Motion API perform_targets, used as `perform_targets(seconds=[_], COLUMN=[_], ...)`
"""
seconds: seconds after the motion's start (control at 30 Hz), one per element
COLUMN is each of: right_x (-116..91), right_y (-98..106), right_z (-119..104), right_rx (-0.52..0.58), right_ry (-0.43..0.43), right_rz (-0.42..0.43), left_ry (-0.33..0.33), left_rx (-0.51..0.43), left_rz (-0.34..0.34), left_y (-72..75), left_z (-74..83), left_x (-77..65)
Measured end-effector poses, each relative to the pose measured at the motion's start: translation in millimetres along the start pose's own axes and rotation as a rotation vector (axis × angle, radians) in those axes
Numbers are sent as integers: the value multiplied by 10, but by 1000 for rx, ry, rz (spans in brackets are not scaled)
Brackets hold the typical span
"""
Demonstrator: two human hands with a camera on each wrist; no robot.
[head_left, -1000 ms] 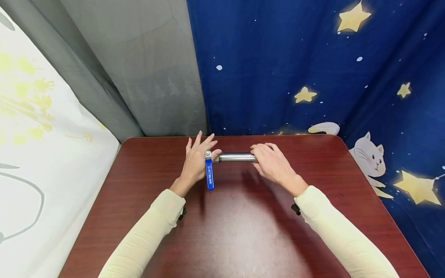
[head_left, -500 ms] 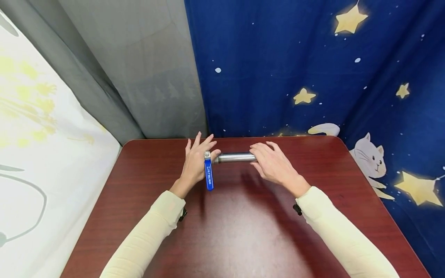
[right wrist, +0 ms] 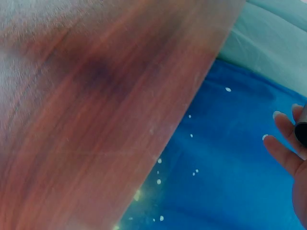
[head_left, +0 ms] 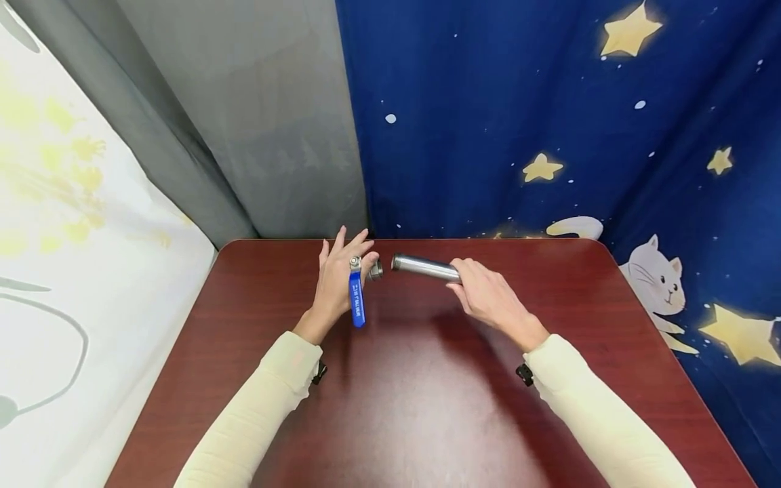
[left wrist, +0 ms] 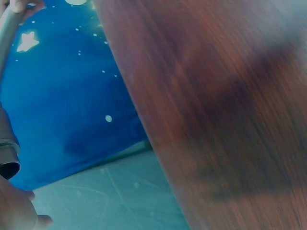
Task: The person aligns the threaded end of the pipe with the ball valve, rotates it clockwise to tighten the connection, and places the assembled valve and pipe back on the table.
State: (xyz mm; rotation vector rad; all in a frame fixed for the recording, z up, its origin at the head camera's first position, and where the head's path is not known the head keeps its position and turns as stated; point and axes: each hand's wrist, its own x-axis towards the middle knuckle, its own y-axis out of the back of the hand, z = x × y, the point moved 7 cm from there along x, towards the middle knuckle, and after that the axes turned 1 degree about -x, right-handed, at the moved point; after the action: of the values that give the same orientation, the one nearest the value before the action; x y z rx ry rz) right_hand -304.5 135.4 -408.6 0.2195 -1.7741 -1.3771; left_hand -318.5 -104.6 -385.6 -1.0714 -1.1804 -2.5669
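A ball valve (head_left: pixel 375 270) with a long blue lever (head_left: pixel 357 299) is in my left hand (head_left: pixel 334 281), held by the thumb while the other fingers spread away from it. The lever points toward me. My right hand (head_left: pixel 491 291) grips one end of a silver metal pipe (head_left: pixel 426 267), whose threaded end faces the valve. A small gap separates pipe and valve, and the pipe tilts slightly. In the left wrist view, the valve's open end (left wrist: pixel 9 167) shows at the left edge. The right wrist view shows the pipe's dark open end (right wrist: pixel 301 133) beside my fingers.
Both hands are above a reddish-brown wooden table (head_left: pixel 390 407), near its far edge. Behind it hang a grey curtain (head_left: pixel 293 135) and a blue star-patterned curtain (head_left: pixel 464 135). A white patterned cloth (head_left: pixel 73 271) hangs at the left.
The pipe was joined end to end with the valve and is now apart from it. My right hand has shifted right with the pipe, and my left hand slightly left with the valve.
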Motion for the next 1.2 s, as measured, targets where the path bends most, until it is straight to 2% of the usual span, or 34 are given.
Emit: perform_targets(seconds=[0.13, 0.33, 0.47, 0.67, 1.0, 1.2], right_x=[36, 57, 72, 116, 121, 126], right_y=[82, 38, 40, 55, 64, 63], right_z=[35, -21, -53, -72, -84, -75], right_rx=[-44, -86, -114, -146, -179, -147], right_ry=[16, 59, 84, 136, 142, 126], right_rz=[3, -53, -32, 6, 13, -28], left_ry=[-5, -30, -46, -33, -20, -32], left_rx=[31, 114, 143, 164, 199, 219], left_rz=[-15, -88, -111, -139, -180, -181], left_y=[-21, -93, -138, -151, -197, -208], left_z=[-13, 25, 41, 19, 5, 12], left_x=[14, 28, 38, 28, 23, 14])
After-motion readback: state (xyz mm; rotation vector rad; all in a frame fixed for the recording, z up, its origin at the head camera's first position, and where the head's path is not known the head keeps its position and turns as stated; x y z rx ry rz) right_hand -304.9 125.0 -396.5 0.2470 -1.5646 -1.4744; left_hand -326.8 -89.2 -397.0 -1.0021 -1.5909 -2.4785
